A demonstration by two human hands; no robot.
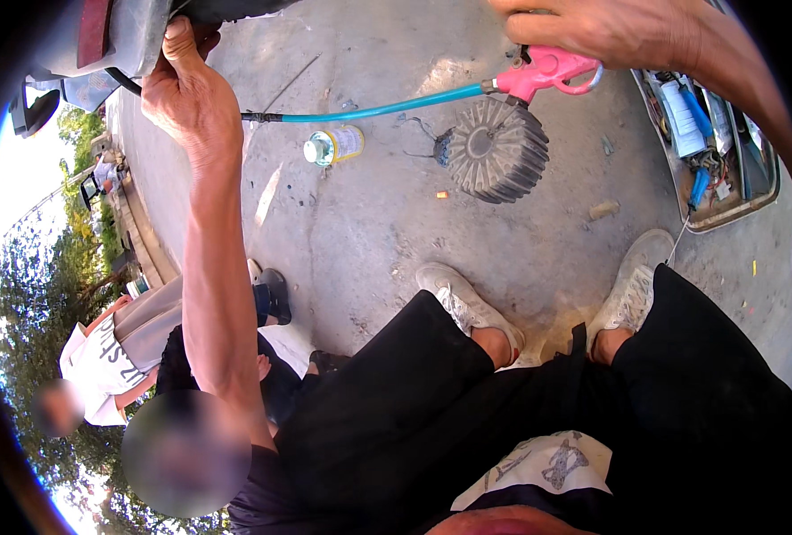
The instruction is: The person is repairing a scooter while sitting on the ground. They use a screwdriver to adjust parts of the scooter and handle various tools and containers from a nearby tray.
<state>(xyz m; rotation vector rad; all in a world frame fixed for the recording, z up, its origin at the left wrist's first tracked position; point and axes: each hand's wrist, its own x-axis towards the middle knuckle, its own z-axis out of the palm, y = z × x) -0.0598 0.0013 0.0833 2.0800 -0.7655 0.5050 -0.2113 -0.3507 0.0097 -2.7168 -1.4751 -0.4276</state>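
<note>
My left hand [191, 94] is closed, thumb and fingers pinched at the lower edge of a grey vehicle body panel [137, 45] with a dark red strip. What it pinches is hidden. A teal hose [369, 112] runs from behind my left wrist, where its end is dark, to a pink trigger gun [547, 73]. My right hand [601, 31] is closed over the top of that gun. Just below the gun is a dark, round, ribbed object [494, 147]; whether the two are joined I cannot tell.
A yellow can with a pale cap [346, 143] lies on the concrete ground [351, 223]. An open toolbox [734, 212] full of tools is at the right. My shoes [467, 303] stand below the ribbed object. Other people [115, 357] are at the left.
</note>
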